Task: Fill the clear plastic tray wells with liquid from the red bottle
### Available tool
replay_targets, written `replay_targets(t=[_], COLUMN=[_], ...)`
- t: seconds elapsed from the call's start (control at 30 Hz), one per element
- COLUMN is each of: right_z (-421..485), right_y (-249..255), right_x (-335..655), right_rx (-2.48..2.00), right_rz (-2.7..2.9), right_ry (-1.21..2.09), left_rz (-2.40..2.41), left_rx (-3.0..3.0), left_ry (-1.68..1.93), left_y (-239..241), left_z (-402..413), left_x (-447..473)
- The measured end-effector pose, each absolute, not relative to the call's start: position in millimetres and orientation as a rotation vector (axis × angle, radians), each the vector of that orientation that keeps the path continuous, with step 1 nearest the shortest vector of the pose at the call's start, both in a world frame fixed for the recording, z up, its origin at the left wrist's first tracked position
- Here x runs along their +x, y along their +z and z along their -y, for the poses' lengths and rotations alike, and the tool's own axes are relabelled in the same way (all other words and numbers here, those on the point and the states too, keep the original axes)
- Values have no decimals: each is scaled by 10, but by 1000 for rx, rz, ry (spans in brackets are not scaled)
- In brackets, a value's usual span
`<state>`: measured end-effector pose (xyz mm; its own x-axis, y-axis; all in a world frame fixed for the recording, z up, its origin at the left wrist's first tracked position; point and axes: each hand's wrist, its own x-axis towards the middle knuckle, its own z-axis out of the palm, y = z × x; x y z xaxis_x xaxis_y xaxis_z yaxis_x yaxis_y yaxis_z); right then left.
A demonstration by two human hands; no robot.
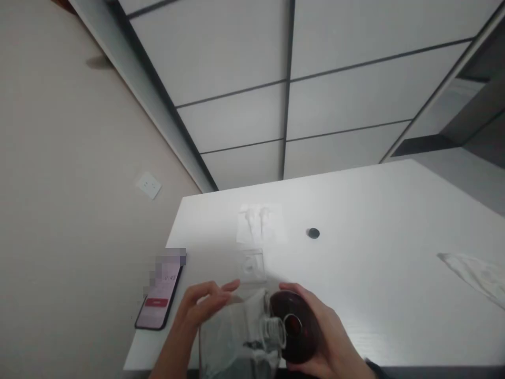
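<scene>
While the right hand (329, 337) was clamped round a dark red round container (302, 339), the left hand (205, 302) had its fingers at the far edge of a clear bottle (224, 337); whether they gripped it one could not tell. The bottle lay tilted at the near edge of the white table (379, 252), its threaded neck (272, 332) pointing to three o'clock, just beside a pale ring on the container.

Seen from the bottle, a clear square piece (257, 266) lay near at twelve o'clock, and beyond it a white sheet (278, 226) bearing two white pieces (264, 217). A small dark disc (314, 233) sat at one o'clock, a phone (160, 310) at ten, and crumpled white material (475, 271) well apart, between two and three. A wall socket (149, 185) showed at eleven, white cabinet doors (236, 121) at twelve.
</scene>
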<state>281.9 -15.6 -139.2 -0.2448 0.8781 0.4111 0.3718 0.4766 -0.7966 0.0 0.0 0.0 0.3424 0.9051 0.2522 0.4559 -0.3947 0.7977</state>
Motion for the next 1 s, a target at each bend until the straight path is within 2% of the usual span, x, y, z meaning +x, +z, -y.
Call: replay_targets(t=[0.3,0.53,0.63,0.8,1.0], right_z=[155,90,63,62,84], right_y=[-1525,-1514,-1541,-1591,-1684], right_x=[2867,2880,2891,2919,2988], right_rx=[-1025,-941,-932,-949,-967], right_rz=[1815,1831,1838,1847,1823], right_ry=[583,560,503,490,579], left_rz=[-1300,-1206,-1314,-1349,-1311], left_rx=[1447,1491,1609,1785,2073], left_ry=[1075,1204,1272,1153,726], left_y=[-453,-638,-552,-125,-3], left_z=[321,226,51,-458,-940], left_x=[-41,36,33,222,677])
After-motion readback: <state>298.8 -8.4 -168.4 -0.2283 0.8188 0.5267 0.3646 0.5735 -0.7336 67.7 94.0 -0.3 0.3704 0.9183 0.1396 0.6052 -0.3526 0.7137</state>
